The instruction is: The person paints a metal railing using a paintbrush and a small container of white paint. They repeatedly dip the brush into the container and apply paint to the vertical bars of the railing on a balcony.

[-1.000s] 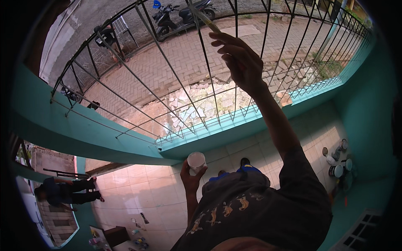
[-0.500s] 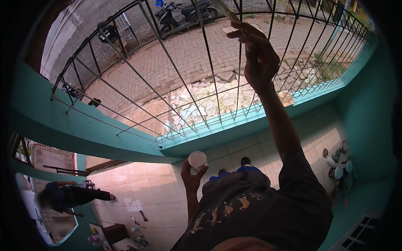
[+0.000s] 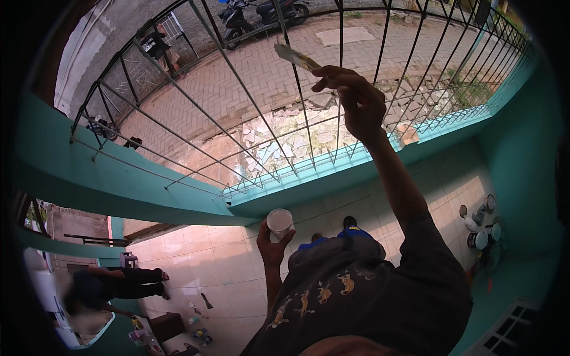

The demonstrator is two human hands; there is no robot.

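Observation:
My left hand (image 3: 272,249) is wrapped round a small pale cup (image 3: 279,223), held at waist height with its opening facing up. Raised in front of me, my right hand (image 3: 361,105) grips a paintbrush (image 3: 297,58) by its handle. The bristles point left, across one of the thin dark bars of a metal window grille (image 3: 341,35). I cannot tell whether they touch the bar. What is inside the cup looks whitish, but its level is unclear.
A teal ledge (image 3: 320,175) runs below the grille. Paint buckets (image 3: 478,240) stand at the right wall. A scraper-like tool (image 3: 206,301) lies on the tiled floor (image 3: 222,267). At the left, another person (image 3: 119,283) bends by a brown box. A motorcycle (image 3: 261,21) is parked outside.
My right hand has come down and slightly left, bringing the whole brush into view. The cup has risen a little. The other person at the left has shifted and reaches lower.

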